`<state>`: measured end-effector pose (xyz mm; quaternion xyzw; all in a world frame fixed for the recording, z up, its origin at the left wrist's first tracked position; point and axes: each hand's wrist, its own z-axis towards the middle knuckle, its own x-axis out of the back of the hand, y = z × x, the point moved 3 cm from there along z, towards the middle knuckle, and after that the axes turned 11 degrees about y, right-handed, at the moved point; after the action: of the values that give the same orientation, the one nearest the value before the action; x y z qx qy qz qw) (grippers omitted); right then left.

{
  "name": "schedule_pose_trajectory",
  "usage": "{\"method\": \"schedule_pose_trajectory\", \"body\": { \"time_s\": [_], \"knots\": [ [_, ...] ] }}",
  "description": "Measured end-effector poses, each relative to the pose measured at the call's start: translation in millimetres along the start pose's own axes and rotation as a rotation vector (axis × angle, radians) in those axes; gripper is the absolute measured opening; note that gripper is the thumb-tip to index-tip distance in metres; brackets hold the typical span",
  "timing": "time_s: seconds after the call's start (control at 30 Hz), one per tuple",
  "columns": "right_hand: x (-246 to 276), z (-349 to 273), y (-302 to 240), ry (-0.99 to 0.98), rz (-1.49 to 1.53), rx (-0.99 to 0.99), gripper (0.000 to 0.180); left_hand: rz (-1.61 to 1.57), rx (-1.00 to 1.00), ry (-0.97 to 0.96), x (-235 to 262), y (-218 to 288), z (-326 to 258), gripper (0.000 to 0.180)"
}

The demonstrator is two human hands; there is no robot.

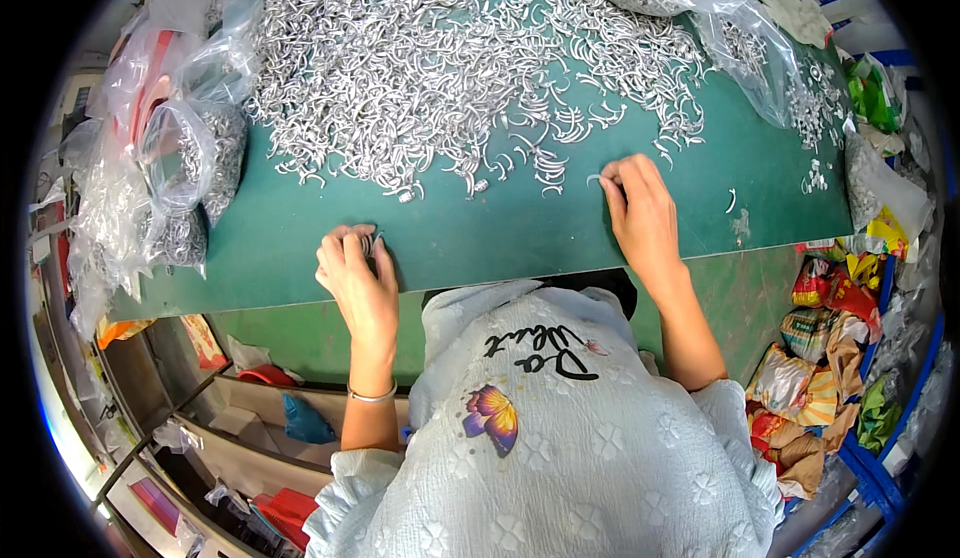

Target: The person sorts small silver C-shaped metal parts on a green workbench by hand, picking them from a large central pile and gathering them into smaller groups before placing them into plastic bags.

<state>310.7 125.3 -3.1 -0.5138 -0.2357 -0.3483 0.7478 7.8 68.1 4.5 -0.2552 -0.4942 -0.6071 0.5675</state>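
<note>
A big heap of small curved silver metal pieces [440, 68] covers the far half of a green table [500, 238]. My left hand [352, 270] rests near the table's front edge, fingers closed around a small bundle of the metal pieces [371, 242]. My right hand [640, 203] lies on the table to the right, its fingertips pinching one curved metal piece [594, 178] at the heap's near edge. A thin bangle [372, 394] circles my left wrist.
Clear plastic bags of metal pieces [185, 158] pile up at the table's left; another bag [740, 38] lies at the back right. Colourful wrappers and bags [830, 358] fill a bin on the right. Shelves with boxes [250, 428] sit below left.
</note>
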Motion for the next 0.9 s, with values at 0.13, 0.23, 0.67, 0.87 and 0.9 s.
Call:
{"method": "schedule_pose_trajectory", "body": {
  "time_s": [0.13, 0.23, 0.67, 0.87, 0.9],
  "knots": [
    [33.8, -9.5, 25.8, -0.014, -0.074, 0.014, 0.008, -0.134, 0.002, 0.077, 2.2, 12.6, -3.7, 0.031],
    [68.2, -17.1, 52.9, 0.109, -0.220, -0.173, 0.005, -0.347, -0.134, -0.025, -8.9, 42.2, -4.1, 0.033],
    [-16.3, 25.4, -6.2, 0.026, -0.163, 0.295, 0.030, -0.432, -0.558, -0.178, -68.0, 115.2, 29.7, 0.029],
    [7.7, 2.7, 15.9, -0.108, 0.195, 0.256, 0.026, -0.418, -0.415, -0.005, -59.3, 83.8, 53.1, 0.015],
    [12.9, 5.6, 18.3, -0.005, 0.215, 0.148, 0.027, -0.437, -0.394, 0.026, -58.9, 79.9, 59.0, 0.015]
  ]
}}
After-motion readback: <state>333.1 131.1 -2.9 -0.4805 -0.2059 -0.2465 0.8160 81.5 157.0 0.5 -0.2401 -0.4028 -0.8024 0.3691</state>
